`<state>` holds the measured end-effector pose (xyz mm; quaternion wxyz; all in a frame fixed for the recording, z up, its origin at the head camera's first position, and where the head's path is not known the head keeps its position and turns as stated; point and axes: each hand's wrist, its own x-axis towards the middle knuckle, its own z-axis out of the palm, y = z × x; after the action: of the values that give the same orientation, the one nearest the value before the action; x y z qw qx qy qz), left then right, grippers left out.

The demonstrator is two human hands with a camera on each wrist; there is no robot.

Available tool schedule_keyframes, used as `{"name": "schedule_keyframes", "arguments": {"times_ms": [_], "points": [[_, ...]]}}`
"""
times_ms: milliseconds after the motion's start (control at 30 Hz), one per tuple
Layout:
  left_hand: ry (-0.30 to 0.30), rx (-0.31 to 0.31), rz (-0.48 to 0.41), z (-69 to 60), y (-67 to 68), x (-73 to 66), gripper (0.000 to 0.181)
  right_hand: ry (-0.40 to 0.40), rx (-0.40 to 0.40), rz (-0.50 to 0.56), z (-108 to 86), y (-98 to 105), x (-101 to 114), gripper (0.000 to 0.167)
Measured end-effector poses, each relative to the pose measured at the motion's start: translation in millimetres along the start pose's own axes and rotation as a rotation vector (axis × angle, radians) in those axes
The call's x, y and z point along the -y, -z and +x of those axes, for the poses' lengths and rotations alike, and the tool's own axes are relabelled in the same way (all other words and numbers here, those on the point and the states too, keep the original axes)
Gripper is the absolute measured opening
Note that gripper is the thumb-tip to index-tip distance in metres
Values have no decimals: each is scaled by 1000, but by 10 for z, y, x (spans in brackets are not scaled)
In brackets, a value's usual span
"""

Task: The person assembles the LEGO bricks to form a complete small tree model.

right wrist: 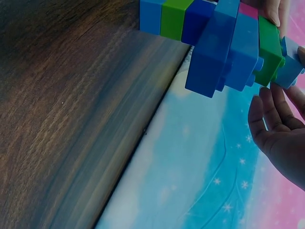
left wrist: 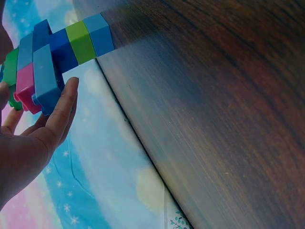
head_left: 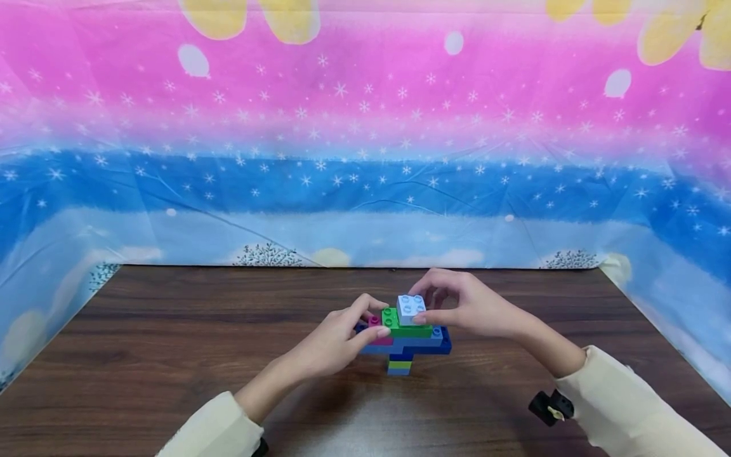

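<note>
A structure of toy building bricks stands upright on the table, on a narrow column with a lime-green brick (left wrist: pixel 80 42) between blue ones. Wider layers of blue bricks (right wrist: pixel 213 47) and a pink brick (left wrist: pixel 25 87) spread above it. On top lie a green brick (head_left: pixel 391 322) and a light blue two-by-two brick (head_left: pixel 411 308). My left hand (head_left: pixel 338 336) holds the structure's left side, thumb at the green brick's front and index finger behind it. The light blue brick is pinched between thumb and fingers of my right hand (head_left: pixel 465 304). Its contact with the green brick's studs cannot be judged.
The brown wood-grain table (head_left: pixel 188 330) surrounds the structure. A pink and blue patterned cloth (head_left: pixel 365 184) hangs behind the table's far edge and along its sides. A black wrist device (head_left: pixel 549 407) sits by the right sleeve (head_left: pixel 622 400).
</note>
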<state>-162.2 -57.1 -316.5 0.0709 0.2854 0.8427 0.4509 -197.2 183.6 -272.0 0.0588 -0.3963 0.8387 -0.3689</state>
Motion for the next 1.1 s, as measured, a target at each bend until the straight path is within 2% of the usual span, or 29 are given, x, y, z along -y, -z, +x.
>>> {"name": "schedule_keyframes", "arguments": {"times_ms": [333,667,900,1100], "points": [[-10,-6,2,0,-2,-15,28,35,-10,-48,9,-25,50,25],[-4,-3,10,0,3,-11,27,22,14,-46,30,-33,46,25],[0,-3,4,-1,1,-10,28,44,24,-80,42,-22,70,24],[-2,-3,6,6,-2,-6,28,19,25,-92,45,-17,73,24]]}}
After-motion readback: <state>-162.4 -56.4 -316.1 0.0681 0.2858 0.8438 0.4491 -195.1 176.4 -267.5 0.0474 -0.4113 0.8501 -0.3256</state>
